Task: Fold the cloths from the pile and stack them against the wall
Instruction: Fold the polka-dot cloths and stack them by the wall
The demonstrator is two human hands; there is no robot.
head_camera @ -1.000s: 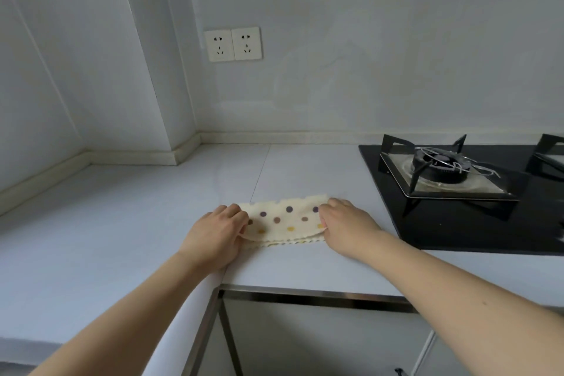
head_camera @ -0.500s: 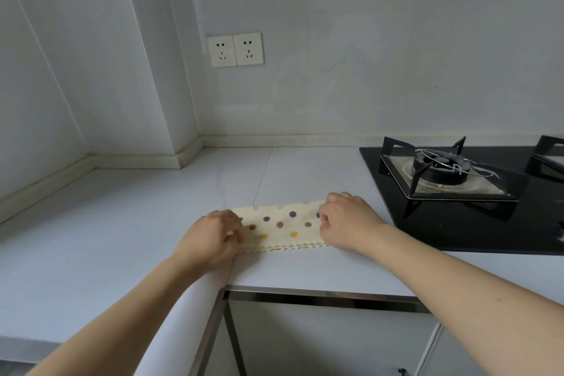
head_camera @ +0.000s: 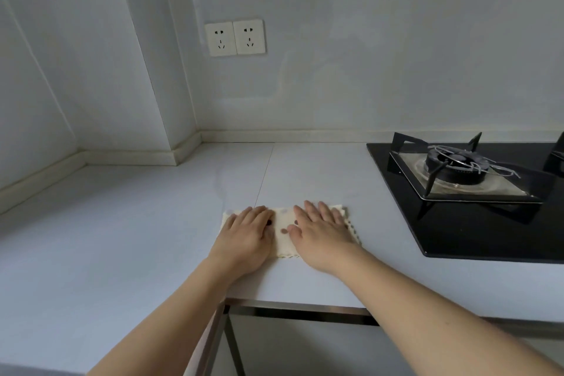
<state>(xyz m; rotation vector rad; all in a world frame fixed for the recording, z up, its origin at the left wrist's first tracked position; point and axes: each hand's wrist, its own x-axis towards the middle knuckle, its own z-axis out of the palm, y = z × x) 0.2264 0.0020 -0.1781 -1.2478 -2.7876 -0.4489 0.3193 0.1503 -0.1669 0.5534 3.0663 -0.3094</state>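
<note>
A folded cream polka-dot cloth (head_camera: 282, 227) lies on the white counter (head_camera: 122, 223) beneath the left hand (head_camera: 247, 238) and right hand (head_camera: 323, 235), both pressing flat with fingers straight.

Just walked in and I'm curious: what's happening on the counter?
A person is folding a dotted cloth on the counter. Both hands lie flat on it, the left hand on its left half, the right hand on its right half, pressing it down. It lies left of the stove, well short of the wall.
</note>
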